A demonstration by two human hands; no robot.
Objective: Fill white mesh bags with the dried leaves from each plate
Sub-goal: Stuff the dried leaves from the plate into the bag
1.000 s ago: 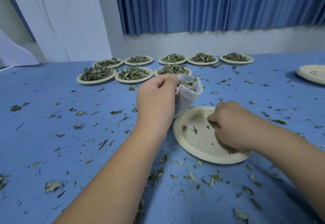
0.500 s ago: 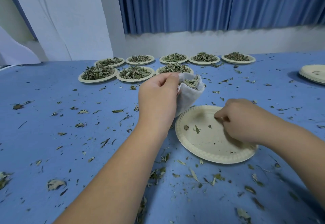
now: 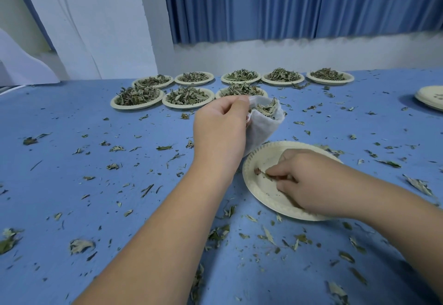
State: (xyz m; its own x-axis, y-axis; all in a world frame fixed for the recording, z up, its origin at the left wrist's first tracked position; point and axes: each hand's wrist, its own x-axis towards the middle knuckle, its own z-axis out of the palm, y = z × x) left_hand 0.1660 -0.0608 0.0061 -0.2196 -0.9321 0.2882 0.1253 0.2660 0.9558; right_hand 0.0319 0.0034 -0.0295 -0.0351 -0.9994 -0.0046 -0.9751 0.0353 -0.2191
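While left grip (image 3: 219, 134) holds mesh bag (image 3: 261, 132) (leaf-stuffed), right grip (image 3: 309, 182) pinches dried leaves (image 3: 263, 174) on ridged plate (image 3: 266, 198).

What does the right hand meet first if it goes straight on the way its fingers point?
The right hand points left across the near plate, pinching a leaf scrap. Straight on, it would first meet that plate's left rim, then probably the left forearm beyond it; depth there is unclear.
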